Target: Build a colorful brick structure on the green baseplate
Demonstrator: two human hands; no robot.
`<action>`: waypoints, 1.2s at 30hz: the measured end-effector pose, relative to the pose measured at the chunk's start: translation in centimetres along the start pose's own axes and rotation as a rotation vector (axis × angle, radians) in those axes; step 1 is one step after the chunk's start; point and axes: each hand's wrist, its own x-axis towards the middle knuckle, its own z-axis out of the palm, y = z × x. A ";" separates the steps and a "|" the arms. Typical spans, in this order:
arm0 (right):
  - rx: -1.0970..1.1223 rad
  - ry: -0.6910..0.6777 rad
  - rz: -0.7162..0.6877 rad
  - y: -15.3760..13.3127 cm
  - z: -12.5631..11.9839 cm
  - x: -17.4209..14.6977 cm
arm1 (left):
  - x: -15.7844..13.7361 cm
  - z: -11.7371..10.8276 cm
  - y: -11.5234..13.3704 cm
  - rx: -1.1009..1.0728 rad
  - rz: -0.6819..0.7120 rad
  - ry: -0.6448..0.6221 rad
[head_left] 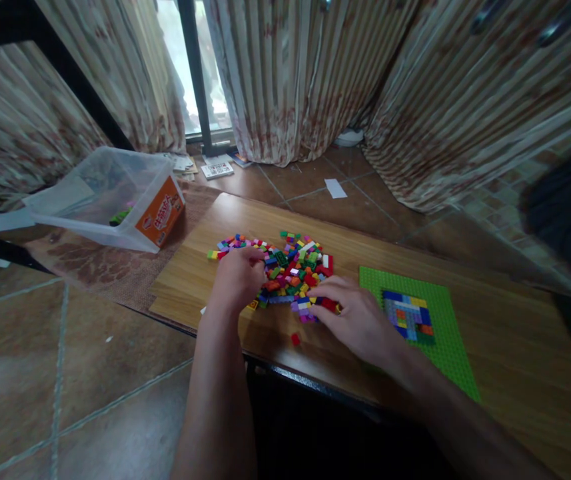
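Observation:
A loose pile of small colourful toy bricks [292, 270] lies on the wooden table. My left hand [240, 277] reaches into the pile's left side with its fingers curled in. What its fingertips hold, if anything, I cannot make out. At the pile's near right edge, my right hand [352, 310] has its thumb and forefinger closed around a few toy bricks [318, 302], with blue, yellow and red showing. One red brick [296, 339] lies apart, near the table's front edge. To the right is a green baseplate [448, 333] bearing a flat square of mostly blue, grey and yellow bricks [408, 315].
A clear plastic box [100, 227] with an orange label stands left of the pile, with something green inside. The table's front edge [305, 380] runs close below my forearms. Striped curtains [285, 80] hang behind, and papers [335, 188] lie on the tiled floor.

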 end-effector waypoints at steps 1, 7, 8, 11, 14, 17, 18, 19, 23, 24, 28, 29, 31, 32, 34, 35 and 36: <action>-0.044 -0.025 -0.027 -0.2 0.4 -0.4 | 0.0 0.0 0.0 -0.015 0.008 0.008; -0.256 -0.055 -0.053 -0.9 2.6 -0.8 | -0.1 0.1 0.3 -0.059 0.071 0.016; -0.270 -0.051 -0.061 -1.0 2.9 -0.7 | -0.1 0.1 0.4 -0.062 0.071 0.017; -0.261 -0.036 -0.091 -0.9 3.4 -0.5 | 0.0 0.1 0.5 -0.065 0.078 0.018; -0.179 -0.008 -0.084 -0.7 3.8 -0.2 | 0.0 0.2 0.4 -0.085 0.103 0.014; -0.078 0.073 -0.071 -0.6 3.8 0.1 | -0.1 0.0 0.3 -0.139 0.094 0.007; -0.048 0.113 -0.073 -0.5 3.6 0.3 | -0.2 -0.1 0.4 -0.169 0.099 0.000; -0.025 0.156 -0.075 -0.5 3.3 0.4 | -0.3 -0.2 0.5 -0.211 0.114 -0.013; 0.018 0.272 -0.113 -0.6 1.8 1.3 | -0.9 -0.5 1.5 -0.454 0.224 -0.194; 0.028 0.279 -0.136 -0.6 1.5 1.6 | -1.0 -0.5 1.8 -0.530 0.239 -0.268; 0.108 0.285 -0.214 -0.7 1.0 2.4 | -1.4 -0.3 2.7 -0.817 0.223 -0.520; 0.143 0.288 -0.194 -0.6 1.0 2.5 | -1.5 -0.3 2.8 -0.865 0.201 -0.532; 0.258 0.308 -0.088 -0.6 1.3 2.7 | -1.5 -0.4 2.8 -0.942 0.135 -0.499; 0.347 0.314 -0.016 -0.6 1.5 2.8 | -1.5 -0.4 2.8 -0.978 0.097 -0.467; 0.565 0.323 0.111 -0.8 1.9 3.0 | -1.5 -0.5 2.8 -1.043 0.040 -0.410; 0.671 0.328 0.156 -1.0 2.1 3.1 | -1.5 -0.6 2.7 -1.067 0.026 -0.389; 0.761 0.336 0.184 -1.2 2.2 3.3 | -1.5 -0.6 2.7 -1.085 0.023 -0.374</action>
